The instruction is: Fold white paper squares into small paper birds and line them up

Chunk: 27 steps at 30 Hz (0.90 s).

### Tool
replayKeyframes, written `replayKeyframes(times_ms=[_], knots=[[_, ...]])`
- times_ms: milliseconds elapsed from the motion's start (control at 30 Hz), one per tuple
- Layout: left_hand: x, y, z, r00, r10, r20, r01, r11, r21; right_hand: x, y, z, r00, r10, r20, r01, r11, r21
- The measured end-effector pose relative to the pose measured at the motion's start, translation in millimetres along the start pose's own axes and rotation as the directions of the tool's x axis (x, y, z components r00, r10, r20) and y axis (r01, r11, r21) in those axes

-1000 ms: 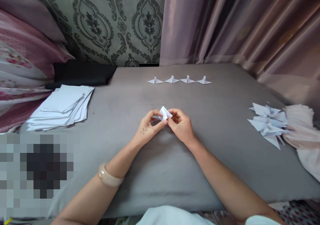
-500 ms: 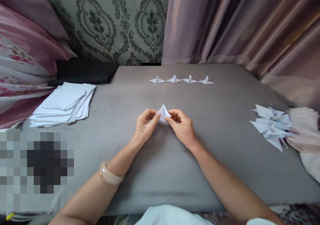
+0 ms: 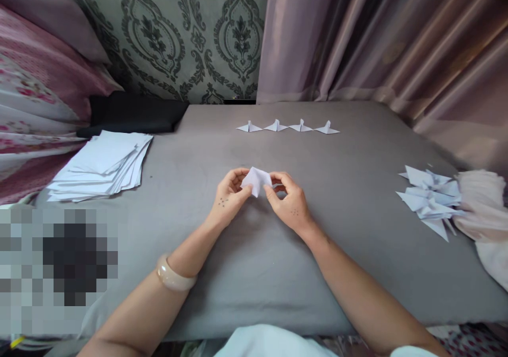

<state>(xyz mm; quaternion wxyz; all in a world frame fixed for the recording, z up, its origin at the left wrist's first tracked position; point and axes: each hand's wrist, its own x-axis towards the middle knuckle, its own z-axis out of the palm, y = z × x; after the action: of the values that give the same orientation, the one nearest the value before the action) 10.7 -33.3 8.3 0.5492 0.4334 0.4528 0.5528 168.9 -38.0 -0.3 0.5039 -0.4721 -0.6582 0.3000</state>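
Observation:
Near the middle of the table, a small folded white paper (image 3: 257, 180) is held up between my two hands. My left hand (image 3: 233, 194) pinches its left side, thumb in front and fingers behind. On the opposite side, my right hand (image 3: 289, 198) grips the right edge between thumb and fingers. The paper's creased faces turn toward me, with a lower corner pointing down. The fingertips behind the paper are partly hidden.
Several folded paper cranes (image 3: 277, 126) stand in a row at the back. A stack of white paper sheets (image 3: 103, 161) lies left, beside a black folded cloth (image 3: 135, 112). Flattened paper cranes (image 3: 431, 195) are heaped at the right, against pale fabric (image 3: 482, 203).
The folded paper has gone from a narrow peaked shape to a wider, more opened one. Both hands have shifted slightly, their thumbs farther apart.

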Motion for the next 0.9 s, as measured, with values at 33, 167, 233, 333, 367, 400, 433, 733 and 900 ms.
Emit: replayKeyframes(times_ms=[33, 167, 233, 333, 367, 400, 433, 733, 900], knots=[[-1, 1, 0, 1.0, -0.016, 0.016, 0.017, 1.0, -0.008, 0, 1, 0, 1.0, 0.025, 0.001, -0.025, 1.0, 0.012], [-2, 5, -2, 0.986, -0.096, 0.14, 0.09, 0.995, 0.046, 2, 8, -2, 0.991, 0.137, 0.007, -0.137, 0.987, 0.083], [-3, 5, -3, 0.976, -0.107, 0.191, 0.09, 0.991, 0.096, 3, 9, -4, 0.989, 0.147, 0.01, -0.147, 0.984, 0.099], [-4, 5, -3, 0.971, -0.078, 0.228, 0.054, 0.992, 0.11, 4, 7, -7, 0.991, 0.127, 0.034, -0.13, 0.988, 0.085], [-4, 5, -2, 0.97, -0.078, 0.229, 0.056, 0.993, 0.103, 5, 6, -7, 0.992, 0.116, 0.053, -0.119, 0.99, 0.071], [-4, 4, -2, 0.97, -0.087, 0.227, 0.067, 0.993, 0.097, 5, 6, -8, 0.992, 0.104, 0.074, -0.108, 0.992, 0.058], [-3, 4, -2, 0.97, -0.103, 0.222, 0.084, 0.992, 0.093, 5, 5, -8, 0.992, 0.093, 0.085, -0.098, 0.994, 0.049], [0, -2, -4, 0.998, -0.069, 0.014, 0.067, 0.992, 0.108, -2, -7, -1, 0.998, 0.054, -0.035, -0.055, 0.998, -0.029], [-4, -4, -1, 0.998, -0.014, 0.056, 0.006, 0.991, 0.134, -7, -19, 5, 0.978, 0.163, 0.131, -0.163, 0.987, -0.007]])
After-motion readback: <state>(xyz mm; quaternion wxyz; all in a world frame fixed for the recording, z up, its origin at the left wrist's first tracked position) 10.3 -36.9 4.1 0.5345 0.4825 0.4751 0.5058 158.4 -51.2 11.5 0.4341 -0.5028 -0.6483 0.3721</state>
